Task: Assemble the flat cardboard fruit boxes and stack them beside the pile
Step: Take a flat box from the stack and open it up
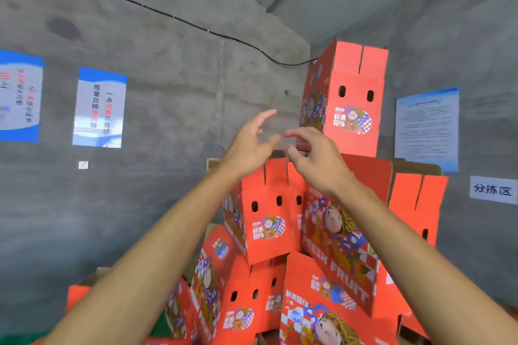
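Note:
A heap of assembled red cardboard fruit boxes fills the lower right. The topmost box (350, 103) stands upright against the wall corner, flaps up. Below it sit a smaller upright box (263, 218) and a tilted box printed FRESH FRUIT (336, 249). Both my arms reach up in front of the heap. My left hand (252, 143) is raised with fingers spread and holds nothing. My right hand (314, 157) hovers just left of the topmost box's lower edge, fingers loosely bent, also empty. The two hands nearly meet at the fingertips.
Grey concrete walls meet in a corner behind the heap. Posters hang on the left wall (98, 108) and on the right wall (426, 126). A small sign (493, 190) is on the right. A black cable (168, 14) runs along the wall.

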`<state>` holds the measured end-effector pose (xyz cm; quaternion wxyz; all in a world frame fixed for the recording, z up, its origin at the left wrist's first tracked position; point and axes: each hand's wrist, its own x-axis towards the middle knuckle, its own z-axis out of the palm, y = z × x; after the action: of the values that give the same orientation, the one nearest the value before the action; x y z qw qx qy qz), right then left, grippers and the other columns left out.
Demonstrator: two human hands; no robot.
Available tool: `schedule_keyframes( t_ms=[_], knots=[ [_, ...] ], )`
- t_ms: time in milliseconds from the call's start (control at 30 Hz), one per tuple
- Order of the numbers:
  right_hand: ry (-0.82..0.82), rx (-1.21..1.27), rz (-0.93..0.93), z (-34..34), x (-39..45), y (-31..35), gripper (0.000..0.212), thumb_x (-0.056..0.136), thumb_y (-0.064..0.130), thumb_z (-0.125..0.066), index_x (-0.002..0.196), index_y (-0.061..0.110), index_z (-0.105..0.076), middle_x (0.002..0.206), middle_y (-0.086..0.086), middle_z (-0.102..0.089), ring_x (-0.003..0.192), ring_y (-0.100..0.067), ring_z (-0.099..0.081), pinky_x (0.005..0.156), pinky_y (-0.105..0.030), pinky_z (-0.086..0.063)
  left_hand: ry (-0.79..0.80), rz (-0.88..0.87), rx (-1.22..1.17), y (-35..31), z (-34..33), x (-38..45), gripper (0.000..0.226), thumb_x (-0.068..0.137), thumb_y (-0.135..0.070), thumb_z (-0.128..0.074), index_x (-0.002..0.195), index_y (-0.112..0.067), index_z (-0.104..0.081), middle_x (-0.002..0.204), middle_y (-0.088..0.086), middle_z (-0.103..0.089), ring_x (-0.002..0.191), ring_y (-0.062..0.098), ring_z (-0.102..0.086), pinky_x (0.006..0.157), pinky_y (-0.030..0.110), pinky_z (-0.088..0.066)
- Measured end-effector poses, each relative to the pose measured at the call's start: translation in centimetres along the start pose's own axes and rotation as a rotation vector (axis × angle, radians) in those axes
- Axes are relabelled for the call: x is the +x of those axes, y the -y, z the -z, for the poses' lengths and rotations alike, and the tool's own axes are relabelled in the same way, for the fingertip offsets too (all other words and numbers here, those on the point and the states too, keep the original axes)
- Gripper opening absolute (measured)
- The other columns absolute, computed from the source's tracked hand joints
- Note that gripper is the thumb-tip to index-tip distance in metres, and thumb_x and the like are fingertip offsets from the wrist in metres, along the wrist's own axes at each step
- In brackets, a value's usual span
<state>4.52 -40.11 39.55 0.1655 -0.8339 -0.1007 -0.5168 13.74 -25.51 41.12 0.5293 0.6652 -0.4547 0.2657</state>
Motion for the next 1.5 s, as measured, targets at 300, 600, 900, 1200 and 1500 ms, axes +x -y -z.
schedule_keyframes(
  t_ms=[300,600,900,1200,1500],
  knots=[
    [0.290,0.335,-0.098,-16.0,-15.5,8.1,0.042,0.088,0.035,-0.081,0.126,0.021,-0.071,0.127,0.004,-0.066,0.120,-0.014,-0.061,0.107,-0.030,-0.044,-0.064,0.339,0.215,9.0,12.9,-21.6,0.052,0.099,-0.012,-0.068,0.147,-0.022,-0.054,0.150,-0.003,-0.053,0.126,0.018,-0.058,0.109,0.030,-0.046],
    [0.604,0.486,-0.348,-29.4,-31.6,11.6,0.048,0.082,0.040,-0.085,0.125,0.023,-0.071,0.126,0.006,-0.068,0.121,-0.014,-0.062,0.108,-0.031,-0.044,-0.029,0.767,0.391,16.7,20.7,-40.7,0.055,0.093,-0.009,-0.075,0.145,-0.013,-0.057,0.137,0.004,-0.062,0.116,0.018,-0.060,0.101,0.025,-0.046],
    [1.064,0.254,-0.345,-37.7,-44.5,8.8,0.059,0.095,0.048,-0.069,0.148,0.025,-0.056,0.150,-0.005,-0.050,0.143,-0.025,-0.041,0.117,-0.037,-0.031,0.444,1.051,0.806,24.6,22.3,-53.2,0.065,0.086,-0.048,-0.078,0.146,-0.038,-0.056,0.155,0.000,-0.048,0.144,0.019,-0.042,0.119,0.043,-0.027],
    [1.034,0.061,-0.204,-41.3,-44.3,6.0,0.058,0.104,0.056,-0.046,0.154,0.026,-0.047,0.161,0.001,-0.041,0.147,-0.024,-0.037,0.120,-0.040,-0.029,0.571,1.044,1.017,29.3,21.3,-52.7,0.094,0.078,-0.086,-0.058,0.157,-0.041,-0.035,0.173,0.008,-0.011,0.158,0.035,-0.010,0.128,0.052,-0.013],
    [0.999,-0.188,0.166,-41.2,-42.5,4.7,0.063,0.101,0.065,-0.046,0.135,0.015,-0.063,0.136,0.002,-0.064,0.125,-0.022,-0.061,0.103,-0.035,-0.049,0.589,0.949,1.105,27.7,20.1,-52.8,0.055,0.098,-0.057,-0.060,0.138,-0.020,-0.057,0.158,0.015,-0.040,0.150,0.034,-0.030,0.122,0.039,-0.028]
  ],
)
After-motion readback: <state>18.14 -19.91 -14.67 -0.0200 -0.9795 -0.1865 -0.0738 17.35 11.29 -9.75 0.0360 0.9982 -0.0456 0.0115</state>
